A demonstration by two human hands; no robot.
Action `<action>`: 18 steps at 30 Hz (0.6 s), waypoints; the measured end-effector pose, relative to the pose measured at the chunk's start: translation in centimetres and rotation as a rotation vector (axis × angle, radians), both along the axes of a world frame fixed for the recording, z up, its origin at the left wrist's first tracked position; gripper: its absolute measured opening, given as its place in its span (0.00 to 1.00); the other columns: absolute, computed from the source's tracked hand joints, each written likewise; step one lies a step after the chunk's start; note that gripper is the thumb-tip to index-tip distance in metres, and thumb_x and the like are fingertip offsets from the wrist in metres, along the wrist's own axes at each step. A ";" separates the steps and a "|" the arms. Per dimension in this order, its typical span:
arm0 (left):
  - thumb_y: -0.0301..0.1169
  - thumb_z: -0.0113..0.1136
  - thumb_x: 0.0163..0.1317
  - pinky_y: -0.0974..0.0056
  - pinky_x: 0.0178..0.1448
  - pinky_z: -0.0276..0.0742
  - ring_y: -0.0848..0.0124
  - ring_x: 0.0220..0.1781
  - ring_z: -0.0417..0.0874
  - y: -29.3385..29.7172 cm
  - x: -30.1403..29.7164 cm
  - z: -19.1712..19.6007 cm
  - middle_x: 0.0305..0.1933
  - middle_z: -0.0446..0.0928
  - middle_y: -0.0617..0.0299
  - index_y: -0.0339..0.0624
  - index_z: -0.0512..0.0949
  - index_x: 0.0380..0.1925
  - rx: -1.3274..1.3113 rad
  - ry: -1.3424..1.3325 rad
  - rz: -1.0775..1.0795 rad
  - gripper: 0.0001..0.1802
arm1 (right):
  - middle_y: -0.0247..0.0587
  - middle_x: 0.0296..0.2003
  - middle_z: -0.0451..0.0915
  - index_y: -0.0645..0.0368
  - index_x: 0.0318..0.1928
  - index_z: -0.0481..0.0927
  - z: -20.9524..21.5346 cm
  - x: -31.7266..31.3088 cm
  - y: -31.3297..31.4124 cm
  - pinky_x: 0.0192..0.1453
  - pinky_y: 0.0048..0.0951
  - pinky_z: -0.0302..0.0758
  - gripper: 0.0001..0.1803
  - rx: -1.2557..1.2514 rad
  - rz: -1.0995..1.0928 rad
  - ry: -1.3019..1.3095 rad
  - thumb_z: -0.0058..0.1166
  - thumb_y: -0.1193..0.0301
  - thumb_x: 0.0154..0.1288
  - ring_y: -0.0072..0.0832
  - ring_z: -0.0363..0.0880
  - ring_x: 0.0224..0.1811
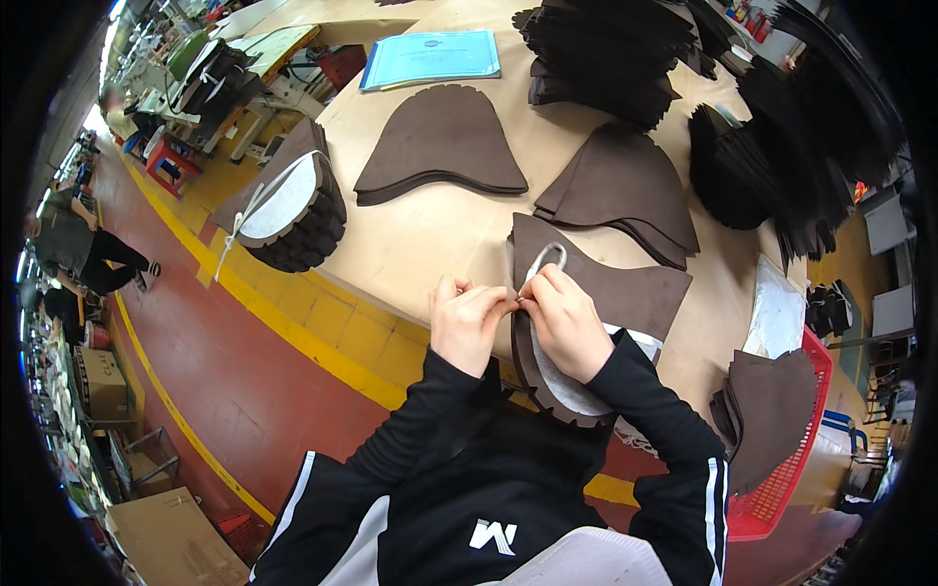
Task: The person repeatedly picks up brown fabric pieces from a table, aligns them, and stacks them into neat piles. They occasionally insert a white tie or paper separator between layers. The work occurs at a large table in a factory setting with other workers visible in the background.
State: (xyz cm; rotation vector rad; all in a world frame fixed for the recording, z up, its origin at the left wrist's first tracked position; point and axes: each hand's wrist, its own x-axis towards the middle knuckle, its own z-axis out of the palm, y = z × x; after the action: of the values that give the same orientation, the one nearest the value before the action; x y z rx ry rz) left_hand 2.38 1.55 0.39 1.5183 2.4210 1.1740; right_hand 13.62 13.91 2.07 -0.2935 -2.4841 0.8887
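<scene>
My left hand [469, 320] and my right hand [565, 322] meet fingertip to fingertip over a stack of dark brown cut pieces [616, 283] at the table's near edge. Both are closed in a pinch; what lies between the left fingertips is too small to make out. A pale grey loop [549, 254] sticks up from the right fingers; whether it is a cord or a tool's handle I cannot tell. Under my right wrist a white band [635, 342] crosses the stack. The stack's notched lower edge hangs toward my body, with a pale grey piece [567, 381] showing.
A bundle tied with white strip [293, 210] lies left, beside two brown stacks [440, 142] [625, 190]. Tall dark piles [606, 59] stand behind, near a light-blue booklet [430, 59]. A red basket [782, 488] holding brown pieces is at right. A person [78, 234] stands in the left aisle.
</scene>
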 end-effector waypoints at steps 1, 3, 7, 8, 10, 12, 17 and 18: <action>0.30 0.62 0.64 0.69 0.49 0.69 0.76 0.41 0.72 0.1 0.0 -0.4 0.42 0.82 0.60 0.34 0.83 0.34 0.010 0.058 -0.008 0.09 | 0.47 0.33 0.71 0.64 0.34 0.72 0.0 0.0 0.0 0.41 0.39 0.74 0.04 0.006 -0.014 0.010 0.54 0.82 0.59 0.46 0.75 0.37; 0.33 0.62 0.65 0.69 0.50 0.69 0.76 0.40 0.72 0.1 -0.3 -2.3 0.40 0.81 0.63 0.38 0.83 0.36 0.094 -0.554 -0.094 0.09 | 0.48 0.33 0.71 0.64 0.35 0.73 0.2 0.1 0.1 0.42 0.40 0.74 0.03 -0.028 0.009 -0.012 0.53 0.80 0.61 0.45 0.75 0.38; 0.38 0.60 0.68 0.71 0.51 0.67 0.79 0.42 0.74 -0.8 -1.5 -4.4 0.42 0.79 0.70 0.40 0.80 0.43 0.207 -1.765 -0.274 0.13 | 0.46 0.33 0.74 0.64 0.36 0.77 2.0 0.4 -0.1 0.40 0.38 0.76 0.06 -0.268 0.009 -0.024 0.58 0.77 0.59 0.42 0.77 0.36; 0.38 0.59 0.68 0.71 0.51 0.67 0.80 0.42 0.75 -1.0 -1.3 -4.1 0.42 0.79 0.70 0.41 0.80 0.43 0.224 -1.939 -0.254 0.13 | 0.45 0.31 0.74 0.64 0.36 0.78 1.7 0.4 -0.1 0.37 0.35 0.76 0.07 -0.168 0.032 0.035 0.60 0.78 0.57 0.40 0.78 0.34; 0.39 0.60 0.67 0.71 0.51 0.67 0.80 0.43 0.75 -0.9 -0.8 -4.1 0.42 0.79 0.71 0.42 0.81 0.42 0.220 -1.893 -0.203 0.12 | 0.43 0.28 0.75 0.64 0.36 0.80 0.7 0.2 0.1 0.32 0.30 0.76 0.09 0.033 0.078 0.154 0.64 0.78 0.54 0.37 0.79 0.29; 0.37 0.62 0.66 0.71 0.52 0.67 0.80 0.44 0.75 -0.6 -1.0 -3.8 0.41 0.79 0.70 0.40 0.83 0.41 0.210 -1.779 -0.236 0.12 | 0.41 0.27 0.74 0.63 0.34 0.80 0.1 0.5 0.3 0.31 0.32 0.75 0.09 0.088 0.061 0.129 0.66 0.77 0.51 0.38 0.78 0.28; 0.27 0.66 0.61 0.71 0.54 0.67 0.78 0.47 0.74 -0.1 -0.9 -4.6 0.42 0.76 0.66 0.34 0.85 0.35 0.368 -1.189 0.058 0.07 | 0.41 0.23 0.71 0.62 0.27 0.76 1.5 0.9 -0.3 0.30 0.36 0.73 0.05 0.100 0.018 0.018 0.59 0.78 0.52 0.40 0.76 0.27; 0.26 0.66 0.59 0.71 0.54 0.68 0.77 0.48 0.74 0.0 -1.1 -4.6 0.41 0.75 0.66 0.32 0.85 0.33 0.424 -1.118 0.128 0.06 | 0.41 0.23 0.71 0.61 0.26 0.74 1.4 0.8 -0.3 0.29 0.37 0.73 0.05 0.128 0.042 -0.015 0.58 0.77 0.52 0.40 0.76 0.27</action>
State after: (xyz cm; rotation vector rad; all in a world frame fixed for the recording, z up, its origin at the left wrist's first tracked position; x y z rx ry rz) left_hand 1.32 1.58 -4.24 0.4309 1.5463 1.9246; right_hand 14.38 13.65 3.50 -0.2061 -2.5565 0.7420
